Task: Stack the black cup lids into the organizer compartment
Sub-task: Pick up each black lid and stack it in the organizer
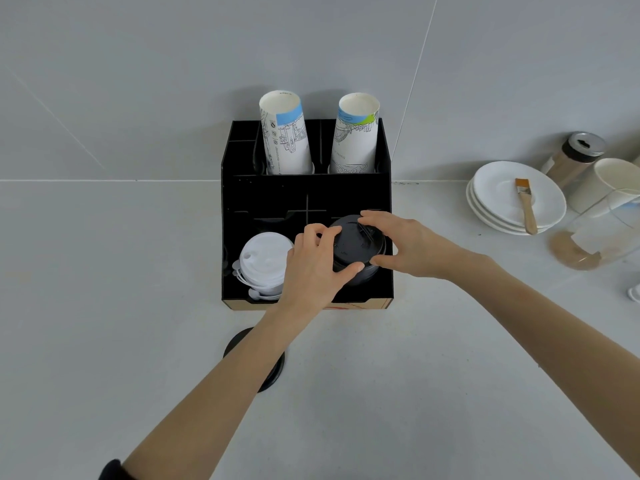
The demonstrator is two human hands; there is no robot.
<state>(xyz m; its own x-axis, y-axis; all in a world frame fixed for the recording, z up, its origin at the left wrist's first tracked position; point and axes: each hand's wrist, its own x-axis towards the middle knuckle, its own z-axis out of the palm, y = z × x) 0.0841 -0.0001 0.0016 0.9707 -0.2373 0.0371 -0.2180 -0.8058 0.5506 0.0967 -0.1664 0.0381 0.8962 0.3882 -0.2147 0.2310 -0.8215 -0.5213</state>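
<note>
I have both hands on the stack of black lids [358, 249], which sits in the near right compartment of the black organizer [306, 192]. My left hand [313, 268] grips the stack from its left side, fingers curled over the top edge and thumb pressed against the near side. My right hand [405, 242] grips it from the right, fingers laid across the top lid and thumb on the near right rim. The stack stands a little above the compartment's walls.

Just left of it, in the near left compartment, is a stack of white lids [263, 268], and my left hand partly covers its right edge. In the 2 far compartments stand 2 stacks of paper cups, upside down: the left cups [285, 135] with a blue patch and the right cups [355, 135] with blue and green.

On the surface [104, 271], near me and under my left forearm, lies 1 more black lid [273, 372], partly hidden. Well off to the right are stacked white plates [498, 188] with a wooden brush [526, 206] lying on top, a shaker jar [575, 157] behind them, and a white cup [613, 185].
</note>
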